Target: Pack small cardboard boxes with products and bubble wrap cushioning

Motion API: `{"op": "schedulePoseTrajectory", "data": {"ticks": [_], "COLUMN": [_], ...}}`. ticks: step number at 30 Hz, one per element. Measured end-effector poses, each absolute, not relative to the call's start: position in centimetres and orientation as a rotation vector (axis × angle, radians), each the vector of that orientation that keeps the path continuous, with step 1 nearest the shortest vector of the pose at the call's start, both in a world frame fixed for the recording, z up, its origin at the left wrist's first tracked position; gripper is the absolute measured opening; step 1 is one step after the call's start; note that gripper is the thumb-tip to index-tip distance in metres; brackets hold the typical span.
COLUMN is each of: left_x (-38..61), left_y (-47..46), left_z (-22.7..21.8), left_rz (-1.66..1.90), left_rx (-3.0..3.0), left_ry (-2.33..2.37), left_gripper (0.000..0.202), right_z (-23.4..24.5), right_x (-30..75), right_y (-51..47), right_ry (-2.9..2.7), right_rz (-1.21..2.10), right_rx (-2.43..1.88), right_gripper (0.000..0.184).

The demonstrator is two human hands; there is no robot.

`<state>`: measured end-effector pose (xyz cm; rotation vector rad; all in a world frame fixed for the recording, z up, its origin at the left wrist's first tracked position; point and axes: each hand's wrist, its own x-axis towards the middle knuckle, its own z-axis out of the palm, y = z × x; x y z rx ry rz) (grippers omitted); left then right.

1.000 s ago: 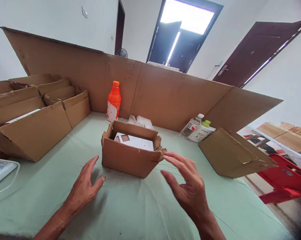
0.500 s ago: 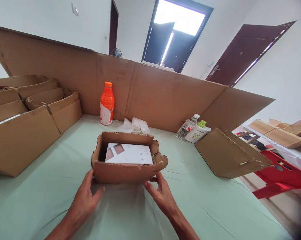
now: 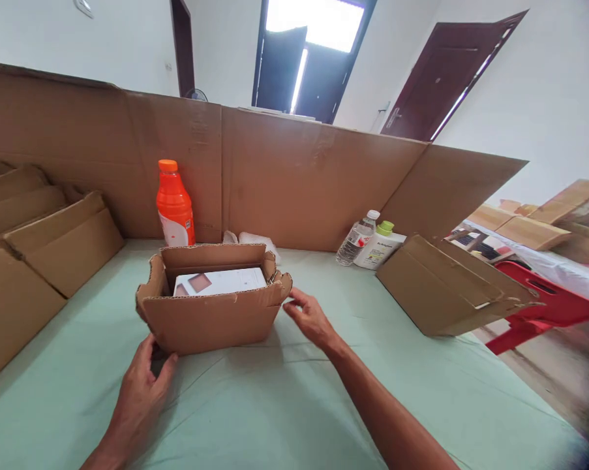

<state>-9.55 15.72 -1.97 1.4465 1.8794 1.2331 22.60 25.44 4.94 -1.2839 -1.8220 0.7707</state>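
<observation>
A small open cardboard box [image 3: 211,320] stands on the green tablecloth [image 3: 284,405] in front of me. Inside it lies a white flat package [image 3: 220,282] with brown squares printed on it. My left hand [image 3: 145,388] grips the box's lower left corner, fingers curled against the cardboard. My right hand [image 3: 308,316] rests by the box's right side, its fingertips pinching the torn right flap near the rim.
A tall cardboard sheet [image 3: 274,176] walls the back of the table. An orange bottle [image 3: 175,205] stands before it. A clear bottle [image 3: 355,238] and a white bottle with a green cap [image 3: 379,245] lie at the right. Folded boxes [image 3: 40,248] stack left; another box [image 3: 445,287] lies right. A red chair [image 3: 543,303] stands beyond.
Both hands went from hovering open to taking hold of the box. The box has shifted left and toward me, and the view has turned.
</observation>
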Motion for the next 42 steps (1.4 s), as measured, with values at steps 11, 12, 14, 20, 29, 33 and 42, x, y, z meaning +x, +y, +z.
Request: {"op": "schedulePoseTrajectory", "data": {"ticks": [11, 12, 14, 20, 29, 33, 42], "left_x": [-9.4, -9.4, -9.5, -9.8, -8.2, -4.5, 3.6], "left_y": [15.1, 15.1, 15.1, 15.6, 8.8, 5.2, 7.7], "left_z": [-2.8, -2.8, -2.7, -2.3, 2.2, 4.5, 10.4], "left_rz": [1.125, 1.119, 1.119, 1.154, 1.436, 1.471, 1.03], "left_rx": [1.412, 1.418, 1.424, 1.445, 1.597, 2.086, 1.772], "left_ry": [2.027, 2.01, 1.983, 1.908, 2.002, 1.581, 0.605], "left_gripper": [0.04, 0.04, 0.041, 0.051, 0.067, 0.061, 0.1], "right_z": [2.7, 2.8, 3.2, 3.3, 3.7, 6.6, 13.5], "right_x": [22.9, 23.2, 24.5, 28.7, 29.4, 29.2, 26.1], "right_y": [40.7, 40.3, 38.0, 23.9, 9.1, 7.1, 4.0], "right_ry": [-1.414, -1.356, -1.228, -0.876, -0.737, -1.072, -1.351], "right_rz": [0.577, 0.59, 0.625, 0.905, 1.038, 1.023, 1.43], "right_rx": [-1.485, -1.478, -1.458, -1.381, -1.325, -1.256, -0.943], "right_gripper": [0.011, 0.012, 0.017, 0.033, 0.034, 0.025, 0.029]}}
